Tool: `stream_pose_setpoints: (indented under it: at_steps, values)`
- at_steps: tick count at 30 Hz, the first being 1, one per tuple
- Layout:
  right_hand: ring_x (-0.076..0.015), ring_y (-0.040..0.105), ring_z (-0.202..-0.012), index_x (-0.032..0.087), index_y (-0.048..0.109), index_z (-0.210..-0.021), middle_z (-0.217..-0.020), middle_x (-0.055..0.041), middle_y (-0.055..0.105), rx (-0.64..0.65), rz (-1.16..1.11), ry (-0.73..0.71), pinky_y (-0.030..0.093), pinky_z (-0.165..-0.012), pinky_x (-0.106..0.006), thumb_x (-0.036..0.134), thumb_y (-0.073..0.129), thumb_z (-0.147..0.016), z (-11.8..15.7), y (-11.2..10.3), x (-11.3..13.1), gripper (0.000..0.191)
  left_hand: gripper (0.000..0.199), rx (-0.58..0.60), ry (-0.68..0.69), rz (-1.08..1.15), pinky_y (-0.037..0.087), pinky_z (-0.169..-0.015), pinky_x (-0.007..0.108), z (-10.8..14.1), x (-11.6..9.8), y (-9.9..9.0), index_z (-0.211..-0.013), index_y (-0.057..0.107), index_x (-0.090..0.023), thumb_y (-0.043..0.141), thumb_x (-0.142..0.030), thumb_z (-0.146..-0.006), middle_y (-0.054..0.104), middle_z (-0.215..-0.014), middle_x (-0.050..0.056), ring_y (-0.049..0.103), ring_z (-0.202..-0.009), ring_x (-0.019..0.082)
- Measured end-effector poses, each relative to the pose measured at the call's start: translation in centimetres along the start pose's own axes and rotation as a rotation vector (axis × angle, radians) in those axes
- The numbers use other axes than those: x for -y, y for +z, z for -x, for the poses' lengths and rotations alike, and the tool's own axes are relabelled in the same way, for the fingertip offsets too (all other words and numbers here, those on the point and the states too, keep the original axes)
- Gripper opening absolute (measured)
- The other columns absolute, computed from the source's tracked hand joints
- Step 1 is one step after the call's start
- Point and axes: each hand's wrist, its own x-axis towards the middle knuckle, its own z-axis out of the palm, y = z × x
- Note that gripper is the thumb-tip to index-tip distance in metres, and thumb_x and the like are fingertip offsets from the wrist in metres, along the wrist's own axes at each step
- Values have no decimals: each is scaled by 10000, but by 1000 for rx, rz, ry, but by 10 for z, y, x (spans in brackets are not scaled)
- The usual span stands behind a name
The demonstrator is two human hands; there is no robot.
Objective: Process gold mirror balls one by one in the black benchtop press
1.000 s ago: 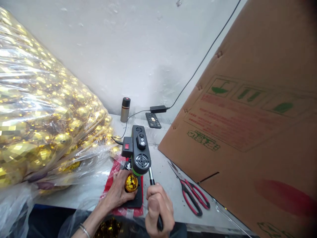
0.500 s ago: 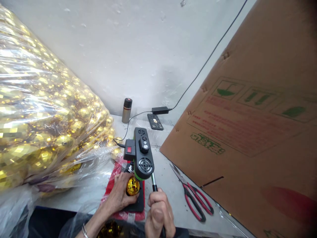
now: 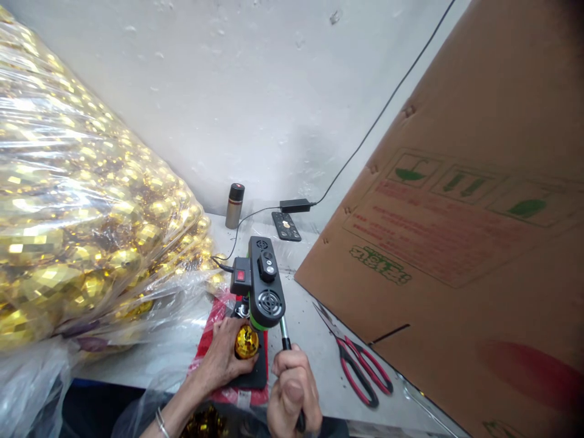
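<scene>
Between the thumb and fingers of my left hand (image 3: pixel 223 359) sits a gold mirrored ball (image 3: pixel 247 342), held over the black base (image 3: pixel 253 378) of a small machine, just under the front end of its head. My right hand (image 3: pixel 295 389) is wrapped round the black grip of a metal lever (image 3: pixel 285 331) on the machine's right side. The machine's black head (image 3: pixel 267 283) has two round vents and a side box with a red switch (image 3: pixel 240 275). A red sheet (image 3: pixel 212 328) lies beneath the base.
A big clear bag of gold balls (image 3: pixel 91 231) fills the left. Red-handled scissors (image 3: pixel 360 371) lie right of my right hand, beside a leaning cardboard box (image 3: pixel 438 243). Further back are a bottle (image 3: pixel 234 207), a phone (image 3: pixel 286 226) and a black adapter (image 3: pixel 294 205) with its cable.
The view has shifted slightly. Both hands keep the same hold on the ball and the lever, with no clear movement of either.
</scene>
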Motion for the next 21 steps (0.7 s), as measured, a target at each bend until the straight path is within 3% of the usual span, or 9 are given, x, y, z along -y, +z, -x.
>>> stream_pose_setpoints:
  at_steps: [10, 17, 21]
  values:
    - [-121, 508, -594, 239, 432, -731, -664, 59, 497, -49, -65, 74, 493, -862, -342, 239, 347, -1101, 11, 6, -3, 380, 405, 45, -43, 14, 461, -968, 497, -2, -7, -7, -1105, 676, -207, 779, -285, -721, 717, -1047, 89, 637, -1016, 349]
    - [-116, 576, -619, 225, 470, -738, -705, 41, 573, 19, -21, -27, 494, -939, -369, 181, 348, -1090, 29, 3, -20, 374, 428, 23, -18, 33, 475, -976, 484, 0, 0, -3, -1130, 683, -232, 796, -301, -723, 720, -1079, 81, 638, -1030, 336]
    - [-124, 610, -605, 227, 513, -736, -697, 40, 616, 91, -3, -107, 516, -860, -359, 289, 383, -1107, 28, -1, -26, 398, 460, -11, -3, 35, 489, -988, 502, -2, 4, 0, -1156, 688, -229, 796, -284, -712, 727, -1086, 86, 652, -1047, 344]
